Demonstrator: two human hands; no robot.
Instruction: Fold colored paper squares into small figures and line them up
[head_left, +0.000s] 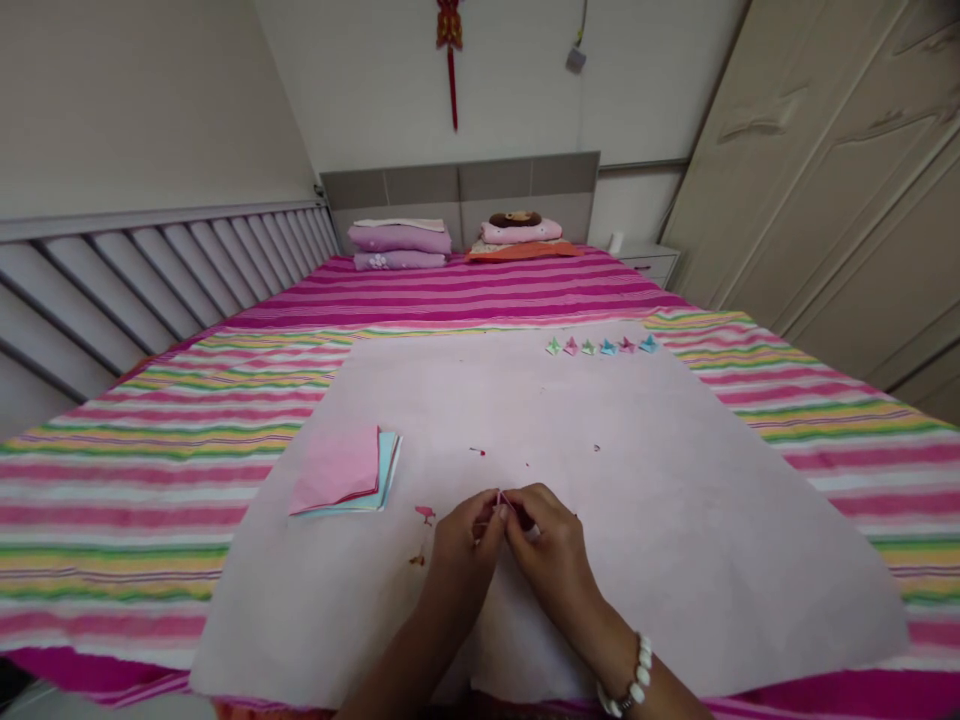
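Pink paper (499, 496) is pinched in both hands (463, 535) (553, 535) above a pale sheet (690, 540) on the bed (772, 375), headboard (525, 185) beyond.

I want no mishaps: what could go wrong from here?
The small pinkish piece pinched between left hand and right hand might slip. The fanned stack of square pink, red and light-blue paper sheets could slide if nudged. The six small green, pink and blue folded-paper shapes might shift if the large pale sheet beneath gets tugged.
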